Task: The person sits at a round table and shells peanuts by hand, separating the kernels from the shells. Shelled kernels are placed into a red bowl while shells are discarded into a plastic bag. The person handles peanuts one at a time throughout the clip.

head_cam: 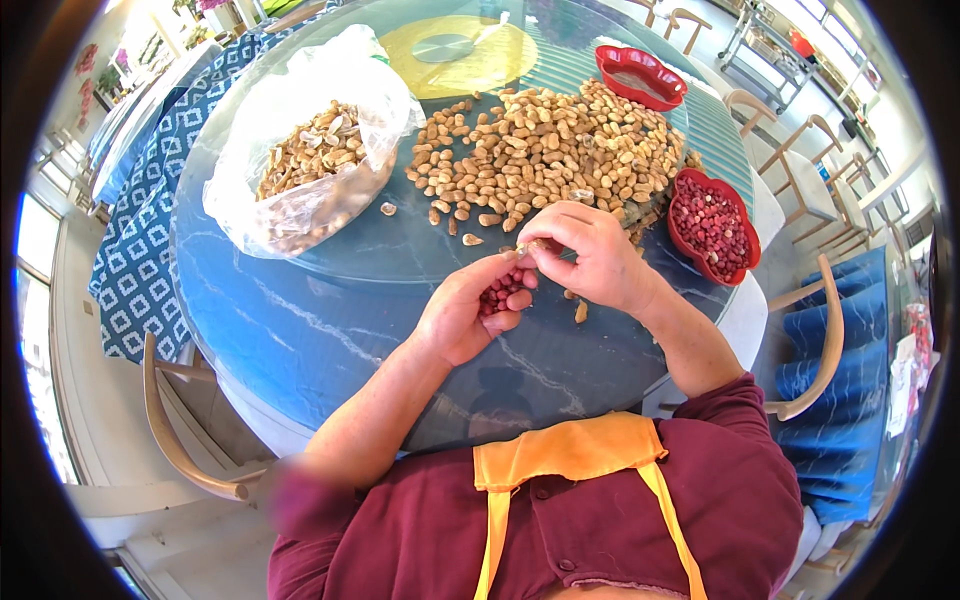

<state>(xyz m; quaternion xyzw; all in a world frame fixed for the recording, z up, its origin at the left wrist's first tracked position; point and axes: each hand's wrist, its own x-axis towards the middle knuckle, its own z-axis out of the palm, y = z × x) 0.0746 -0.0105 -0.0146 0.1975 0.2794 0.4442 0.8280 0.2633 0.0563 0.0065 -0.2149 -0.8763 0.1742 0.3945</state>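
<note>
Cupped in my left hand (469,304) is a small heap of red-skinned peanut kernels (501,294). Its thumb and my right hand's (592,255) fingertips meet at a peanut shell (534,246), partly hidden by the fingers. Just beyond the hands spreads a large pile of unshelled peanuts (540,150). To the right, a red scalloped dish (694,259) holds many shelled red kernels (712,229). A white plastic bag (247,172) stands gaping at the left, with peanut shells (319,150) inside.
A second red scalloped dish (649,75) sits behind the pile, its inside hard to make out. The glass turntable (360,266) rests on a round table with a blue marbled cover (300,337). Wooden chairs (161,420) stand around. Stray shell bits (581,311) lie near my right wrist.
</note>
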